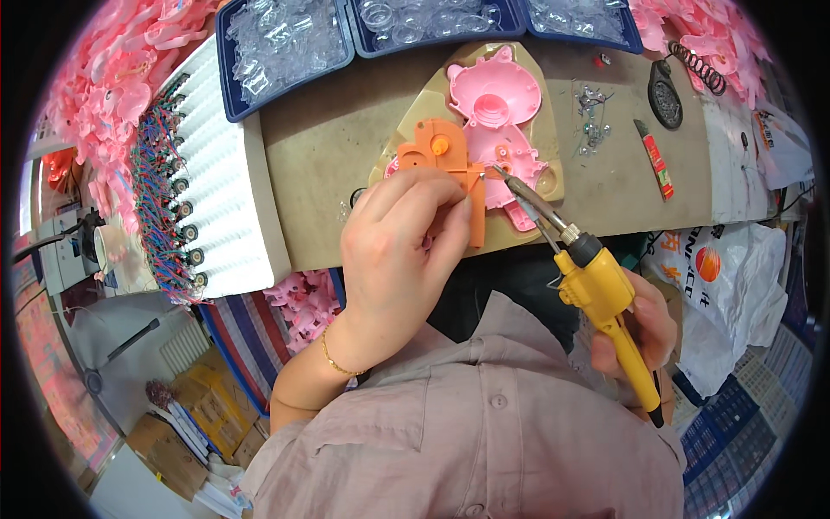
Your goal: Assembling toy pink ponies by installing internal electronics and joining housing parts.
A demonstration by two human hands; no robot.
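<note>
My right hand [647, 324] is closed round the grip of a yellow soldering gun [598, 278], whose metal tip points up and left. That tip reaches the right side of an orange plastic part [423, 142], which bears a round orange knob; whether they touch I cannot tell. My left hand [402, 238] pinches the lower edge of the orange part, and its fingertips are partly hidden behind the hand. Under and beside this part lie pink plastic shell halves [497, 95] in a tan moulded holder [548, 164].
Blue trays [346, 54] of clear plastic pieces line the back. At left, a white ridged rack [226, 195] holds wired small round components [183, 210]. Right of the holder lie loose bits [592, 121], a red knife-like tool [654, 164] and a black coiled-cord stand [665, 95]. Pink parts [130, 95] heap up far left.
</note>
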